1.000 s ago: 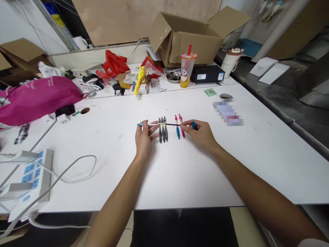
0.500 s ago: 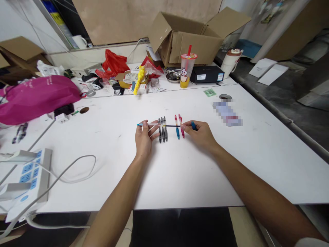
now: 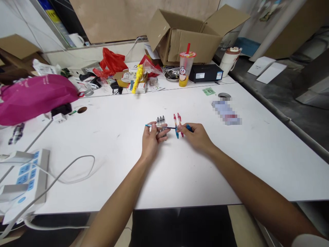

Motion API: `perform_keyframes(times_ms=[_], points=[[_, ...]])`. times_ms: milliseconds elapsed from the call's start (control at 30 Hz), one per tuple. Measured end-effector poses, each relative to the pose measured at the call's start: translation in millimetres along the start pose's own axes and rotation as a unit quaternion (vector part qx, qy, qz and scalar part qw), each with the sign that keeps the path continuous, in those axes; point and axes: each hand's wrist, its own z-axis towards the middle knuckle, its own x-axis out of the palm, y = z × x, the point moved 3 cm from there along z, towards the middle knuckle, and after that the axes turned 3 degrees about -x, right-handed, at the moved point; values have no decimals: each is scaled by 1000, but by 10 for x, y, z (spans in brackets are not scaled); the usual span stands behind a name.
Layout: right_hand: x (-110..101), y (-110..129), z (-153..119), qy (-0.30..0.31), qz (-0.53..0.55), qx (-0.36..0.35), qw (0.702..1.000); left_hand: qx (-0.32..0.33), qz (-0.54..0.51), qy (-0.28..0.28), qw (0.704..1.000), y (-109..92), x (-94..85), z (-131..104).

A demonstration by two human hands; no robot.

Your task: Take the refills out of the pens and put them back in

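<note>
My left hand (image 3: 150, 142) pinches a clear pen barrel (image 3: 161, 127) with a blue end, its other fingers spread beneath. From the right, a dark pen refill (image 3: 173, 128) lies in line with the barrel and seems partly inside it. My right hand (image 3: 197, 135) grips the refill between thumb and finger, and also keeps a blue pen grip section (image 3: 189, 128) in its fingers. Behind my left fingers lie three grey-black pens (image 3: 160, 120), partly hidden. Between the hands are a pen with a red top and blue lower part (image 3: 177, 132) and a pink-red pen (image 3: 179, 118).
A power strip (image 3: 42, 178) with a looping white cable (image 3: 84, 156) lies at the left. Further back are a magenta bag (image 3: 38, 96), a yellow toy-like stick (image 3: 138, 79), a drink cup (image 3: 185, 68), an open carton (image 3: 192, 44) and a tape roll (image 3: 224, 95).
My hands have drawn closer together, the left moving right. Less of the refill shows between them, as more of it has slid into the clear barrel. The view has shifted slightly.
</note>
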Motion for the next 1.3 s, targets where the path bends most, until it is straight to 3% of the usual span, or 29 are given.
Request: perform_keyframes(times_ms=[100, 267, 467, 867, 1067, 1200, 1300], points=[[19, 6, -17, 25, 7, -9, 1000, -9, -10, 14, 1000, 40, 35, -19], [-23, 13, -7, 51, 78, -23, 995, -1, -37, -23, 999, -34, -34, 21], [-35, 15, 18, 40, -12, -48, 998, 6, -28, -33, 999, -73, -66, 48], [-5, 10, -11, 49, -15, -39, 998, -3, -5, -14, 1000, -2, -31, 30], [64, 11, -31, 83, -12, -95, 992, -8, -3, 5, 1000, 38, -9, 20], [80, -33, -33, 56, 41, -62, 996, -16, 18, 26, 999, 61, 10, 6], [97, -26, -48, 65, 24, -32, 997, -41, 34, 51, 997, 66, 35, -11]])
